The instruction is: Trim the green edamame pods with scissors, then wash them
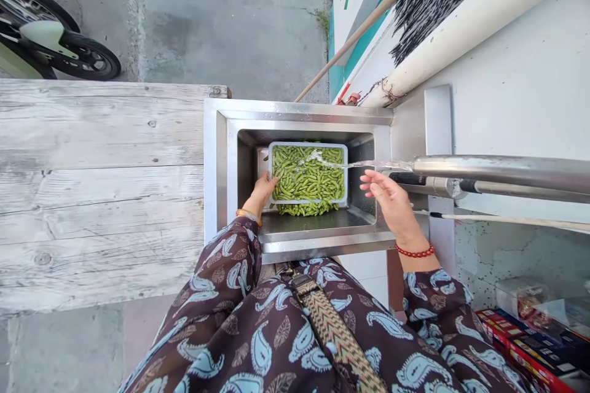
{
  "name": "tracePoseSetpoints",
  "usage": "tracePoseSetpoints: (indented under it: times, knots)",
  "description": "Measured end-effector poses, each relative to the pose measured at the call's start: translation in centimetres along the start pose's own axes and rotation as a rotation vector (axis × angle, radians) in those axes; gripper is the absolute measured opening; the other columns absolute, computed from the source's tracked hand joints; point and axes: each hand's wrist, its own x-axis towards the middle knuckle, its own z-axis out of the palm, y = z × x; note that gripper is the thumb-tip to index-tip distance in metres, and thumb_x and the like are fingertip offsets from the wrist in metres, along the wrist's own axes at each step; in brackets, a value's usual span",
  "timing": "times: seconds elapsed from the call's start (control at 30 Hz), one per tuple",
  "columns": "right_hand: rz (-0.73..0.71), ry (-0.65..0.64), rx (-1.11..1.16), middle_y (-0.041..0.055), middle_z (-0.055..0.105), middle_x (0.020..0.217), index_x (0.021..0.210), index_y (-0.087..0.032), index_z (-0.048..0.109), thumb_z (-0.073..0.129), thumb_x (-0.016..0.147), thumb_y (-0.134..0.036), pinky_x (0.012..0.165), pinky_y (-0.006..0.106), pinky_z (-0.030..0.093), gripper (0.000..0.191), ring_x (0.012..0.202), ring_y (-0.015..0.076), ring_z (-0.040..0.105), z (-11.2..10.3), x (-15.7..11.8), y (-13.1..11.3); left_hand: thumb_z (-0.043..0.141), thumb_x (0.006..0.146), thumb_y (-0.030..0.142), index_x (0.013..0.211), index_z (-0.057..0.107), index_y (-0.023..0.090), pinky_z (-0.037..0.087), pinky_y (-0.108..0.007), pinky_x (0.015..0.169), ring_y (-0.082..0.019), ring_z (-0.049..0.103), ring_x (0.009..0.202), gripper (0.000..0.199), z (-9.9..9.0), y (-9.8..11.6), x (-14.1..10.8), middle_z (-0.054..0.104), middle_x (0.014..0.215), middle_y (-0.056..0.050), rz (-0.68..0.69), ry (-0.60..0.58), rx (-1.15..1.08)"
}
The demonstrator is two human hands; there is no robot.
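Observation:
A pale plastic basket [346, 173] full of green edamame pods [306, 181] sits in the stainless steel sink [221, 153]. My left hand [264, 189] grips its left side, thumb over the rim and the other fingers mostly hidden outside it. More pods [308, 209] lie in the sink below the basket's near edge. From the faucet spout [483, 169] a stream of water [322, 161] pours onto the pods. My right hand [386, 196] hovers over the sink's right edge, just below the spout. Its fingers are loosely bent and apart, with nothing in them.
A weathered wooden tabletop [101, 196] adjoins the sink on the left. A long wooden pole [369, 21] slants behind it, beside a white pipe [474, 18]. Boxes [530, 344] stand at lower right. A parked two-wheeler [55, 31] is at upper left.

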Motion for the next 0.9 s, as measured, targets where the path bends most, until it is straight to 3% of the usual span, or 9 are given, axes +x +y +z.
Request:
tracePoseSetpoints:
  times: [0.07,0.13,0.2,0.27,0.4,0.5,0.57,0.73,0.9]
  knots:
    - [-0.118,-0.007,-0.070,0.0052,0.075,0.107,0.116,-0.026,0.070,0.064,0.091,-0.044,0.078,0.035,0.060,0.031,0.090,0.0190,0.072,-0.9,-1.1,-1.6,0.074,0.080,0.035,0.142,0.051,0.013,0.042,-0.037,0.109,-0.030,0.053,0.133,0.069,0.0,0.0,0.1,0.056,0.143,-0.021,-0.001,0.003,0.000]
    - [-0.250,0.096,-0.165,0.0059,0.076,0.106,0.112,-0.025,0.072,0.060,0.094,-0.042,0.085,0.040,0.060,0.028,0.091,0.0208,0.072,-2.1,-1.6,-2.5,0.075,0.079,0.036,0.141,0.052,0.015,0.042,-0.038,0.109,-0.030,0.052,0.135,0.069,0.0,0.0,0.2,0.056,0.143,-0.019,-0.002,0.005,0.002]
    - [-0.364,0.218,-0.301,0.0070,0.076,0.104,0.109,-0.024,0.073,0.056,0.096,-0.042,0.088,0.043,0.059,0.028,0.093,0.0229,0.072,-3.0,-1.2,-2.6,0.075,0.079,0.036,0.141,0.052,0.015,0.042,-0.039,0.109,-0.031,0.052,0.134,0.069,0.0,0.0,0.2,0.056,0.143,-0.019,0.001,0.005,0.007]
    - [-0.433,0.241,-0.444,0.0074,0.077,0.099,0.104,-0.023,0.074,0.055,0.096,-0.041,0.088,0.043,0.059,0.027,0.091,0.0240,0.072,-2.9,-0.2,-2.0,0.074,0.080,0.035,0.141,0.051,0.014,0.041,-0.039,0.110,-0.030,0.052,0.134,0.068,0.0,0.1,0.1,0.056,0.143,-0.020,0.007,0.006,0.017]
    - [-0.503,0.041,-0.528,0.0082,0.076,0.101,0.105,-0.022,0.074,0.053,0.097,-0.036,0.084,0.038,0.060,0.026,0.089,0.0214,0.073,0.2,1.7,-0.7,0.072,0.081,0.034,0.143,0.049,0.010,0.040,-0.038,0.110,-0.031,0.051,0.135,0.070,0.0,0.2,-0.1,0.052,0.146,-0.023,0.006,0.012,0.037]
    - [-0.537,-0.022,-0.524,0.0078,0.076,0.102,0.105,-0.022,0.073,0.051,0.098,-0.033,0.080,0.034,0.060,0.026,0.088,0.0192,0.073,1.8,1.5,-1.0,0.071,0.082,0.033,0.144,0.049,0.010,0.040,-0.037,0.110,-0.030,0.051,0.136,0.070,0.0,0.2,-0.1,0.051,0.147,-0.022,0.001,0.007,0.043]
    - [-0.568,0.009,-0.567,0.0071,0.077,0.100,0.104,-0.022,0.073,0.052,0.098,-0.032,0.082,0.034,0.060,0.024,0.088,0.0190,0.072,1.3,0.8,-1.6,0.069,0.084,0.033,0.145,0.047,0.011,0.041,-0.036,0.110,-0.029,0.051,0.136,0.069,0.0,0.1,-0.2,0.049,0.149,-0.022,0.001,-0.002,0.041]
    - [-0.624,0.179,-0.762,0.0086,0.077,0.099,0.105,-0.021,0.073,0.053,0.098,-0.030,0.088,0.037,0.058,0.023,0.092,0.0220,0.072,-2.6,0.1,-1.6,0.069,0.084,0.032,0.146,0.046,0.009,0.041,-0.036,0.110,-0.030,0.050,0.136,0.070,0.2,0.1,-0.2,0.049,0.149,-0.023,0.004,0.000,0.034]
    - [-0.595,0.093,-0.777,0.0083,0.077,0.099,0.108,-0.021,0.072,0.050,0.099,-0.031,0.082,0.034,0.059,0.026,0.087,0.0203,0.073,-2.1,1.4,-0.2,0.073,0.081,0.033,0.144,0.048,0.011,0.040,-0.033,0.110,-0.029,0.051,0.136,0.072,0.3,0.2,-0.2,0.052,0.147,-0.020,0.010,0.012,0.030]
